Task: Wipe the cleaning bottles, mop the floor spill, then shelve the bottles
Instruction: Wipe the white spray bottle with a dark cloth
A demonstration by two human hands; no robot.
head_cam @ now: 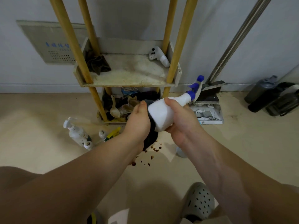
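One spray bottle (162, 114): right hand (180, 122) grips body, left hand (139, 121) clutches cloth (151, 138) against it.

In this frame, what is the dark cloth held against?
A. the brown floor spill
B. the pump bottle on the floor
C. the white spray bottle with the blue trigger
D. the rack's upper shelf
C: the left hand holds the dark cloth against the base end of the white spray bottle, which the right hand grips.
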